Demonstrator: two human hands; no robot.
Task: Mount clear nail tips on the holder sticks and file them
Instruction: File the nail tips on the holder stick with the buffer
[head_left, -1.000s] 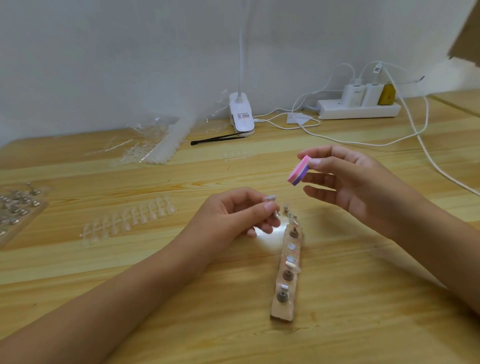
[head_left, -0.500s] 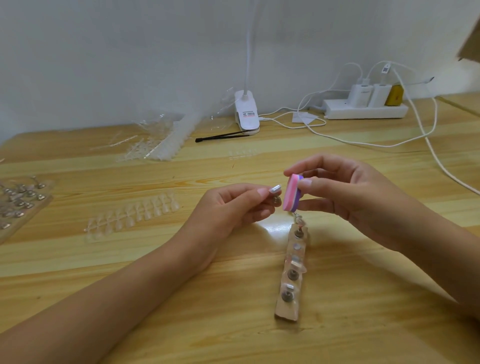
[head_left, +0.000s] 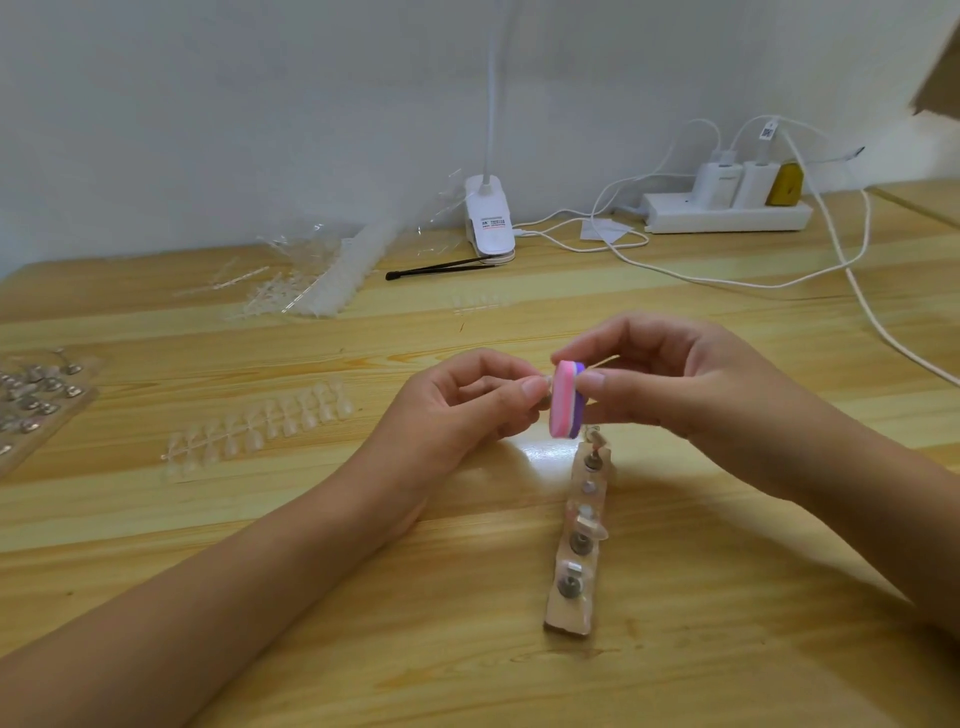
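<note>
My right hand (head_left: 670, 384) pinches a small pink and purple buffer block (head_left: 566, 399) between thumb and fingers, held upright above the table. My left hand (head_left: 467, 405) pinches a holder stick with a clear nail tip (head_left: 545, 384) on its end, and the tip touches the block's pink face. The stick itself is mostly hidden by my fingers. Just below the block lies a narrow holder base (head_left: 579, 540) with several mounted sticks and tips standing in a row.
A strip of loose clear nail tips (head_left: 260, 426) lies to the left. A tray of metal stick holders (head_left: 31, 400) sits at the left edge. Plastic packaging (head_left: 311, 275), a clip lamp (head_left: 488, 218), black tweezers (head_left: 441, 267), and a power strip (head_left: 727, 213) with cables line the back.
My right hand brought the buffer block down and left until it met the nail tip. My left hand raised the tip slightly toward it.
</note>
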